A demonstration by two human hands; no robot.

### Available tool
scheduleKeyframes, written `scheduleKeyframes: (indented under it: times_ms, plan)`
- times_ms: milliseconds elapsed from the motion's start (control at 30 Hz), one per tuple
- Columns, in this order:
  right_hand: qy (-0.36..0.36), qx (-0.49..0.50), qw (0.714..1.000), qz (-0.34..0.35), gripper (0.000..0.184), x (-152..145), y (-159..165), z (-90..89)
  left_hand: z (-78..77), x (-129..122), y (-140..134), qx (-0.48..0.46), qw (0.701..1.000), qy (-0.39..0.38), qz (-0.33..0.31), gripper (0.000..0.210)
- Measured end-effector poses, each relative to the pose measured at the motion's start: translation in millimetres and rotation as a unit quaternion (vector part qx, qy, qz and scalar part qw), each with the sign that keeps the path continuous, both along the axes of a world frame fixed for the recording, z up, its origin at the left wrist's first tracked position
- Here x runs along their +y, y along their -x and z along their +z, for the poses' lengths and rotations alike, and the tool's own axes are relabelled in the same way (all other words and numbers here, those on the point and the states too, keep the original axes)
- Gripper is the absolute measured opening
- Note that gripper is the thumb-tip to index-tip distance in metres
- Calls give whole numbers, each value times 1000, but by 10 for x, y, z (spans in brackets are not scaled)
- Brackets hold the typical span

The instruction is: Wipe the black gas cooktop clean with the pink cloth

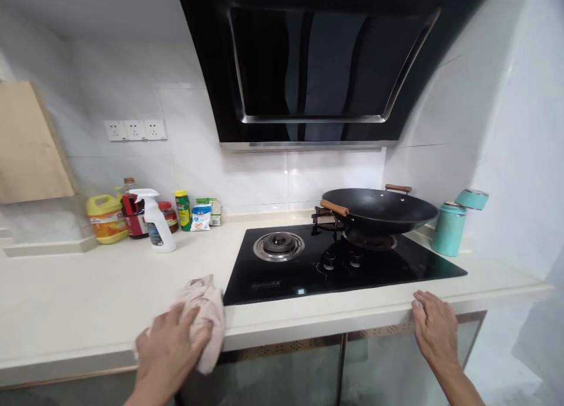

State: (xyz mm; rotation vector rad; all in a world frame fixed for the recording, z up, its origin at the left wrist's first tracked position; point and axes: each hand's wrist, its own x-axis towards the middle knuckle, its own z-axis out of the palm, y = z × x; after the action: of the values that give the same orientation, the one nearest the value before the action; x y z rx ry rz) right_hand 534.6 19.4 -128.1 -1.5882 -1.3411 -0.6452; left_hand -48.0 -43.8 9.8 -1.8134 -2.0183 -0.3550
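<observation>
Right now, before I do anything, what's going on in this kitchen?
A person has a pale pink cloth under the left hand, at the counter's front edge, just left of the black hob. The right hand holds nothing and is at the front edge, before the hob's right part. A wok sits over the right burner; the left burner is uncovered. A white spray bottle stands upright further left.

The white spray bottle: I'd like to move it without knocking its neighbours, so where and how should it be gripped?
Probably round the spray bottle's narrow upper body, just below the trigger head, from the front: it stands upright, tapers upward, and sits ahead of the red-lidded jar.
</observation>
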Motion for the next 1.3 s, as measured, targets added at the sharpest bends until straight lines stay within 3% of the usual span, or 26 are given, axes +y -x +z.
scheduleKeyframes:
  times_ms: [167,267,367,467,600,800,967,1100,1200,1300]
  plan:
    - [2,2,1000,-8,50,-23,41,34,-140,-55,-816,33,997,-55,-47,39]
    - [11,-12,1000,-16,51,-21,16,27,-240,26,-1083,24,991,-63,-114,45]
    - [17,-27,999,-20,50,-3,-44,-6,-303,116,-1179,16,984,-65,-165,54]
    - [16,-46,999,-13,49,23,-133,-51,-302,143,-1069,19,978,-56,-198,57]
    - [13,-72,997,-9,49,46,-239,-91,-208,83,-677,11,976,-41,-215,56]
    - [-3,-56,998,8,48,46,-251,-55,35,145,-34,-37,990,8,-139,41]
    - [4,18,1000,21,42,-8,-161,71,145,580,293,-11,998,25,-61,39]
    - [55,56,993,85,39,-51,277,308,314,1010,336,3,996,55,-66,43]
    - [83,53,978,183,37,-1,898,569,446,1269,285,-12,987,114,-115,47]
    - [152,36,948,278,31,112,1633,909,442,1472,246,-41,983,124,-128,53]
